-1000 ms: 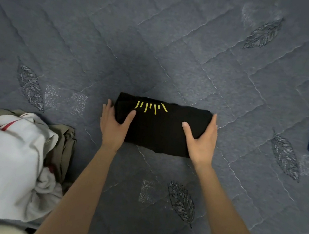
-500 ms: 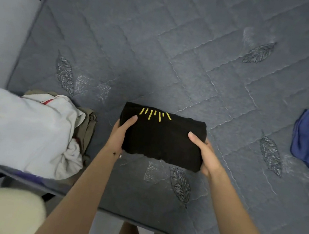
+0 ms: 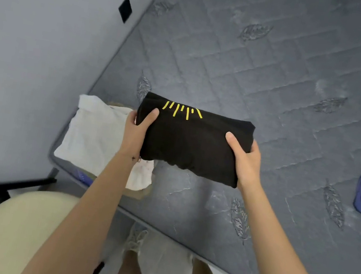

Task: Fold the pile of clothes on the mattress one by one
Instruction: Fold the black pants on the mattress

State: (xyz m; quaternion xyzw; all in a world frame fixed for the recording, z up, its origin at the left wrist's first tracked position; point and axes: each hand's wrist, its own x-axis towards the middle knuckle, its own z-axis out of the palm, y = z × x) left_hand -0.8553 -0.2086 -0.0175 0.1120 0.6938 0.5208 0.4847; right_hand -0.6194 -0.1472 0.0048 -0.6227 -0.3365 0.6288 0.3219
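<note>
Your left hand (image 3: 136, 133) and right hand (image 3: 245, 163) grip opposite ends of the folded black shirt (image 3: 191, 142), thumbs on top, held between them above the grey mattress (image 3: 268, 75), white garment (image 3: 96, 134) beside your left wrist

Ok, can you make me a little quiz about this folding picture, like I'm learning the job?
1. True or false: the folded black garment lies flat on the mattress with nobody touching it.
2. What colour are the lines printed on the garment? A red, B yellow, C green.
3. Fill in: the white clothes lie on the person's ____ side.

Key:
1. False. The left hand and the right hand hold it by its ends, above the mattress.
2. B.
3. Left.
</note>
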